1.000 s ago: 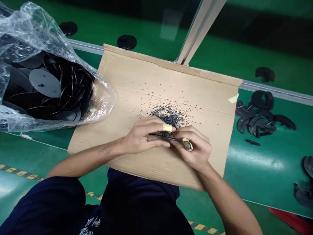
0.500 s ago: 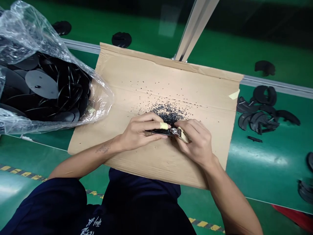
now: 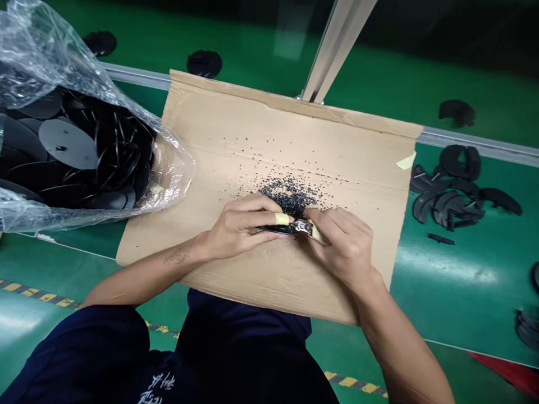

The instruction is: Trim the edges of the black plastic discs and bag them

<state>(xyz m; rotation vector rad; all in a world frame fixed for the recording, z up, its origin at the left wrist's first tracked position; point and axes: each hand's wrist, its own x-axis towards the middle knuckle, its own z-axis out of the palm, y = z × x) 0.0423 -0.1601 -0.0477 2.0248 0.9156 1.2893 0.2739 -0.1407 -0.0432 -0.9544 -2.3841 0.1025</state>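
Note:
My left hand (image 3: 248, 224) is closed on a thin black plastic disc (image 3: 275, 229), seen nearly edge-on; pale yellow tape wraps one of its fingers. In my right hand (image 3: 343, 241) is a pair of cutting pliers (image 3: 302, 226), its handles wrapped in pale yellow and mostly covered by my fingers. The metal jaws meet the right end of the disc's edge. Just beyond both hands lies a heap of tiny black plastic bits (image 3: 290, 193), scattered over a cardboard sheet (image 3: 252, 280).
At the left, a clear plastic bag (image 3: 177, 168) lies open, full of black discs (image 3: 67, 144). Curved black pieces (image 3: 446, 207) are grouped on the green table (image 3: 446, 292) at the right. A metal post (image 3: 337, 50) rises behind the cardboard.
My right hand has shifted slightly to the right with the pliers. The disc has tilted a little in my left hand, which stays in nearly the same place.

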